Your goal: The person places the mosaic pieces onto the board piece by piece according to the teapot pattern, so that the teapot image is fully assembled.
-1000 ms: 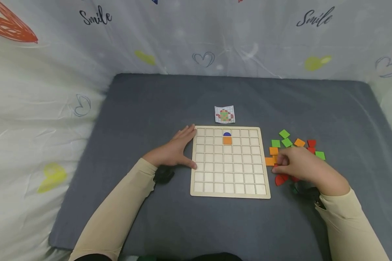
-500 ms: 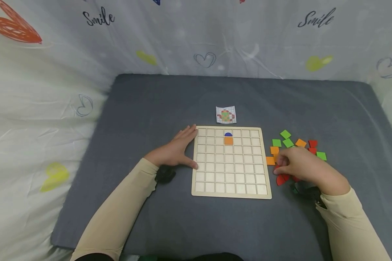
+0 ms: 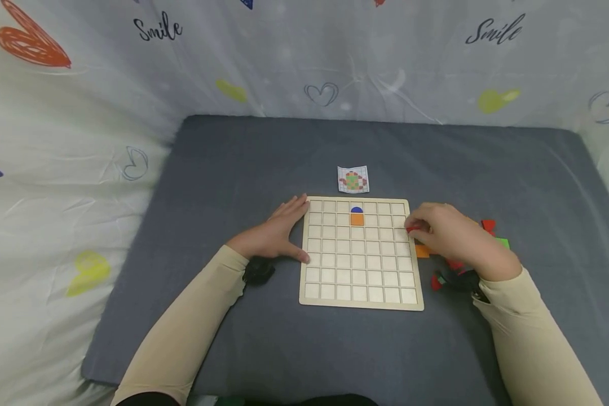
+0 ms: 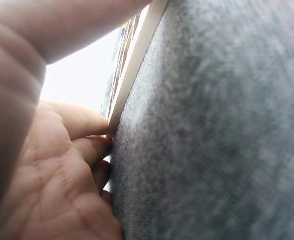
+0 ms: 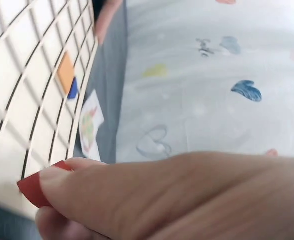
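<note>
A wooden grid board (image 3: 360,305) lies on the grey table. In its top rows sit a blue half-round piece (image 3: 357,210) and, just below that, an orange square tile (image 3: 357,219). My left hand (image 3: 274,234) rests against the board's left edge with fingers and thumb spread; the left wrist view shows fingertips touching the pale edge. At the upper right edge of the board, my right hand (image 3: 449,234) pinches a red piece (image 5: 33,189) between thumb and finger. Part of that piece is hidden by the thumb.
Loose orange (image 3: 423,251), red (image 3: 489,225) and green (image 3: 503,243) tiles lie right of the board, partly covered by the right hand and forearm. A small printed pattern card (image 3: 353,179) lies beyond the board. A patterned white curtain (image 3: 385,62) hangs behind the table.
My right hand has left the loose tiles and moved up and left to the board's edge, carrying a red piece. The left hand stays against the board.
</note>
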### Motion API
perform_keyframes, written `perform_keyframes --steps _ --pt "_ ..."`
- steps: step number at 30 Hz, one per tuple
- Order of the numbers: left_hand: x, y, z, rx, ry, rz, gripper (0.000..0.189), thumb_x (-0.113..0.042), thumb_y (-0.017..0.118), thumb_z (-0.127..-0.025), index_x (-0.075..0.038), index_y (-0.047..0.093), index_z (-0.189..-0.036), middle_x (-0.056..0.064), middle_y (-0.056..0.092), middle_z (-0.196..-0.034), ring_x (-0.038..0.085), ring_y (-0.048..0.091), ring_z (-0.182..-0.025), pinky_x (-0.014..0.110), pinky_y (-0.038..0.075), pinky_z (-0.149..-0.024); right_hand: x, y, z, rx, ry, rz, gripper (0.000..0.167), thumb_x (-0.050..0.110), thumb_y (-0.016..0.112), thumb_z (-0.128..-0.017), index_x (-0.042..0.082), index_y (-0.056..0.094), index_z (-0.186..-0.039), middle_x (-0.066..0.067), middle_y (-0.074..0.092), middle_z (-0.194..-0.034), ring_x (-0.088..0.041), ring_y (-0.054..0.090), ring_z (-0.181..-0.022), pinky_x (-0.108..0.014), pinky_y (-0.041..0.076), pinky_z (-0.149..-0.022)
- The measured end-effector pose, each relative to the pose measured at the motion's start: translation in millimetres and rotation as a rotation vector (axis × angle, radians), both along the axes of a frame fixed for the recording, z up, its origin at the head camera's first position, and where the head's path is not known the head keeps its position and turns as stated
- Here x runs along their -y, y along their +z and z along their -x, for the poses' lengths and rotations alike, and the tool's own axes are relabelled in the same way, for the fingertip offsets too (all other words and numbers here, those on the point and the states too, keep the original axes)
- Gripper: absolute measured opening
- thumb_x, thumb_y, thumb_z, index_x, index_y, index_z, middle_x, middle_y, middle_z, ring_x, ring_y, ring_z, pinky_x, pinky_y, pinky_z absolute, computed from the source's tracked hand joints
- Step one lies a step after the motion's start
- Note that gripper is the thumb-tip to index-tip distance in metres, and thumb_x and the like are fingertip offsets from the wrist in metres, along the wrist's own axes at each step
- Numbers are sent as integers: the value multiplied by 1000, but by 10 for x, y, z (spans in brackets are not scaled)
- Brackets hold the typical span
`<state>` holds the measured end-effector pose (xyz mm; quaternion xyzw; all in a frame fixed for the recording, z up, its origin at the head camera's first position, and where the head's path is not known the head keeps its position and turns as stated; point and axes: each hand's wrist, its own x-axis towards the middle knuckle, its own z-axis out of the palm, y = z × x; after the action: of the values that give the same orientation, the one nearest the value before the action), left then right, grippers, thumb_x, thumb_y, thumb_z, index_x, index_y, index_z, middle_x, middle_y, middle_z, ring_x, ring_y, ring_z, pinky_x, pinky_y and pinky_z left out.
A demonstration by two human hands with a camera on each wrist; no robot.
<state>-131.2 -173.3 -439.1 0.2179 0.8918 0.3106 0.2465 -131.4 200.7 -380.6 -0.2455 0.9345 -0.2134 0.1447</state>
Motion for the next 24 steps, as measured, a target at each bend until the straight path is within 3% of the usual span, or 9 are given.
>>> perform_keyframes --steps 10,16,24 --pt "1 -27 3 0 -6 -6 132 -41 95 -77 -7 7 -169 5 -6 -177 24 -10 -163 45 -4 -132 325 -56 219 15 18 71 13 7 71 -101 9 81 -109 -5 69 -101 -21 61 -87 -39 50 -75" --pt "3 -31 11 -14 -20 -16 131 -41 95 -78 -6 8 -169 7 -5 -177 25 -10 -163 45 -5 -132 426 -133 330 6 37 97 14 4 71 -99 7 83 -107 -8 71 -103 -25 64 -95 -43 54 -83" --pt "15 -19 5 4 -10 -7 132 -41 95 -78 -8 6 -169 5 -7 -177 23 -11 -163 44 -5 -132 500 -240 361 1 61 78 19 2 69 -100 3 79 -116 -10 65 -99 -25 60 -89 -42 52 -80"
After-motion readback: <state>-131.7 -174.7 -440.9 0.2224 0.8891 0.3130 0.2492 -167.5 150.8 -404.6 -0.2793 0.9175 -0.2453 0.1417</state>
